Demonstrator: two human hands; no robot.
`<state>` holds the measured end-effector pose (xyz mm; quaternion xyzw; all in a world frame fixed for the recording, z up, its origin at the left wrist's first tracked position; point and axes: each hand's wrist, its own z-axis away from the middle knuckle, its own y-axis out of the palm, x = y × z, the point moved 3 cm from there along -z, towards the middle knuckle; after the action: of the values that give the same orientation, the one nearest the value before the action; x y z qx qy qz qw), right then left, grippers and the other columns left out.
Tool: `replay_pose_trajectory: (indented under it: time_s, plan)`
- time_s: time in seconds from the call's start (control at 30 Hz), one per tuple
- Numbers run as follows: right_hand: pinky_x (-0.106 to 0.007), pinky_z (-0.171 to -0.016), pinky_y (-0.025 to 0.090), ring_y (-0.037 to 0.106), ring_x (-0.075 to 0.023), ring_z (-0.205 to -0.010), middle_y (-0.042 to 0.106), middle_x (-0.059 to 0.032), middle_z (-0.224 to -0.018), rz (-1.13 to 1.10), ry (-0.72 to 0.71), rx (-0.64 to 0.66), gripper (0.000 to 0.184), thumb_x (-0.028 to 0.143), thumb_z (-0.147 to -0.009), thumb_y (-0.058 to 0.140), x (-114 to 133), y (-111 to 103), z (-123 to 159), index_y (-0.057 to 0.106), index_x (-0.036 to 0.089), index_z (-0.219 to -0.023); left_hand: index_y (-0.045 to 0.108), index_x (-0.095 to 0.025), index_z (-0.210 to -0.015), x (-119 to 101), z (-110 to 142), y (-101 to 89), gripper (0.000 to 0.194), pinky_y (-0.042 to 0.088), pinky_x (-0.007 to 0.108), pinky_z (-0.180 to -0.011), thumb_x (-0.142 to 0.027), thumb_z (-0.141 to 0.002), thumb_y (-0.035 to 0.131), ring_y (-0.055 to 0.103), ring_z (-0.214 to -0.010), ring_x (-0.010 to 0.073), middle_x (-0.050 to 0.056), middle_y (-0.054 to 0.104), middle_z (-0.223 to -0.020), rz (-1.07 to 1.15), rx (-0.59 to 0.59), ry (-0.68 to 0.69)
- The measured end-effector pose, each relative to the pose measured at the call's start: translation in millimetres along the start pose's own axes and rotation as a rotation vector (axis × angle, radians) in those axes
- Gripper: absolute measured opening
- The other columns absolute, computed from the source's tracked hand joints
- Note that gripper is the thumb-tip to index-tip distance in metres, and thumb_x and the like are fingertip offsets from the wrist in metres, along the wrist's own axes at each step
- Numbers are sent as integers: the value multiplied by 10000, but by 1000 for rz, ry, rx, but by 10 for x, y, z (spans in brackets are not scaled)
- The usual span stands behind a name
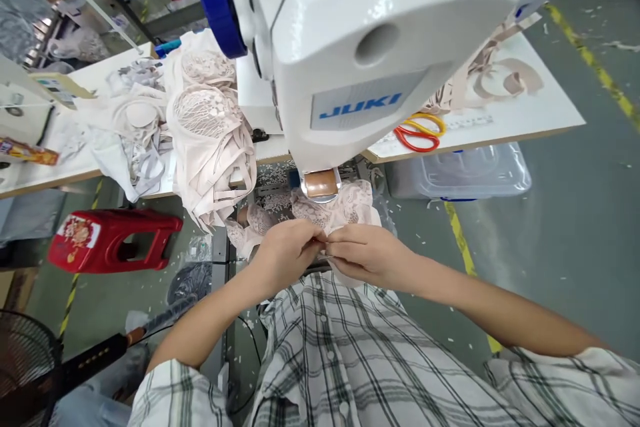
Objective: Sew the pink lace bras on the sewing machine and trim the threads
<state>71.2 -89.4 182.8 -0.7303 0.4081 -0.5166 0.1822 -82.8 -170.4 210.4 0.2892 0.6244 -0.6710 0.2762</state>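
A pale pink lace bra (350,203) lies in front of me under the head of a white sewing machine (380,47). My left hand (287,253) pinches the bra's near edge between thumb and fingers. Right against it, my right hand (367,253) grips the same edge, so the fingertips of both hands nearly meet. Exactly which bit of fabric sits between the fingers is hidden. Just beyond my hands is the machine's lower end with a brown, metal-rimmed plate (321,184). Some of the lace spreads left past my left wrist.
A stack of pink bras (210,127) hangs over the table edge at left, beside greyish ones (137,113). Scissors (420,133) with red and yellow handles lie on the right table. Below are a clear plastic bin (475,173), a red stool (110,240) and a fan (27,367).
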Motion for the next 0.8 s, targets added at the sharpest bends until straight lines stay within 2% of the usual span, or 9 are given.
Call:
replay_pose_trajectory:
  time_s: [0.07,0.13,0.23,0.3,0.4,0.5,0.63,0.73,0.8]
  plan:
    - [-275,-647,479,620,-156,-732,691,-50,-796,-20,70,-22,200,190,-961,474,-28,51,5,652,201,-871,611,-190,-832,29,-38,29,127,479,294,-720,-108,-884,530,604,-780,173,19,648,-811,-54,24,-72]
    - [-267,-641,493,643,-152,-730,704,-47,-803,-105,171,-71,194,208,-955,498,-68,87,12,669,203,-865,579,-188,-831,76,-69,84,84,475,310,-746,-139,-879,530,582,-829,184,33,615,-862,-11,3,-114]
    - [-261,-691,536,694,-153,-795,746,-38,-899,-224,303,-188,143,226,-934,563,-96,88,27,703,219,-906,557,-187,-860,152,-83,235,23,490,292,-741,-187,-869,536,585,-855,173,47,609,-934,334,-72,-192]
    - [-264,-728,552,708,-155,-832,756,-26,-933,-233,346,-247,123,226,-923,593,-80,60,31,715,236,-938,568,-182,-908,175,-70,332,61,504,278,-728,-220,-886,526,602,-826,158,48,630,-918,607,-183,-233]
    - [-262,-744,554,709,-153,-852,759,-16,-952,-166,329,-262,134,215,-924,591,-17,-2,14,712,253,-969,620,-166,-1002,150,-37,359,162,521,293,-769,-284,-913,554,637,-855,168,69,672,-941,761,-341,-192]
    - [-265,-740,552,707,-155,-837,758,-14,-942,-91,270,-202,150,215,-935,566,49,-52,-18,702,259,-983,666,-168,-1003,98,-19,243,171,517,301,-809,-292,-931,571,651,-895,178,79,699,-966,610,-316,-74]
    - [-262,-681,545,706,-160,-793,756,-20,-913,-31,305,-132,149,236,-941,551,65,-64,-34,699,252,-941,648,-182,-900,122,-29,112,212,493,288,-747,-298,-983,491,623,-820,166,49,676,-860,206,-212,32]
    - [-267,-710,556,717,-171,-843,762,-25,-960,-43,395,-161,141,237,-928,572,18,-37,-31,711,248,-950,599,-174,-847,191,-57,145,292,470,293,-664,-346,-1009,426,585,-729,170,49,635,-784,5,-288,100]
    - [-279,-749,566,719,-174,-856,764,-23,-954,-88,451,-217,130,233,-911,599,-22,-15,-37,721,247,-954,587,-179,-821,229,-78,204,307,463,290,-644,-364,-1009,429,578,-701,165,44,627,-762,-6,-382,124]
